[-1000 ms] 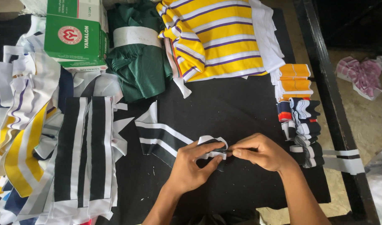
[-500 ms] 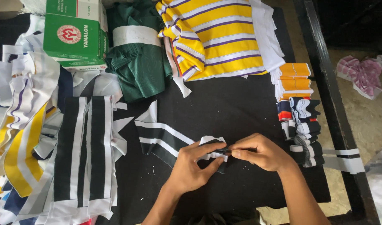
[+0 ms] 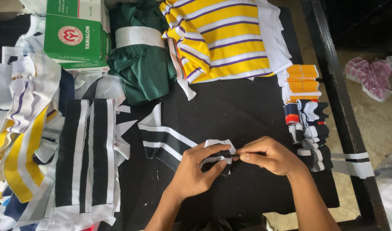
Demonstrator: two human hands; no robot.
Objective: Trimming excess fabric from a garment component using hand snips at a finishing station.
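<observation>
A black knit strip with white stripes point(image 3: 164, 139) lies across the black tabletop point(image 3: 230, 111), running from the middle toward my hands. My left hand point(image 3: 196, 173) pinches its folded near end between thumb and forefinger. My right hand point(image 3: 270, 156) meets it from the right, fingertips closed on the same folded end. The strip's tip is partly hidden under my fingers.
A pile of striped strips point(image 3: 54, 141) fills the left side. At the back stand green boxes point(image 3: 76, 36), a green fabric roll point(image 3: 142, 60) and yellow-purple striped cloth point(image 3: 223, 38). Folded orange and dark pieces point(image 3: 305, 107) stack at the right near the table's edge.
Both hands stay on the strip's folded end; the fingers have shifted only slightly.
</observation>
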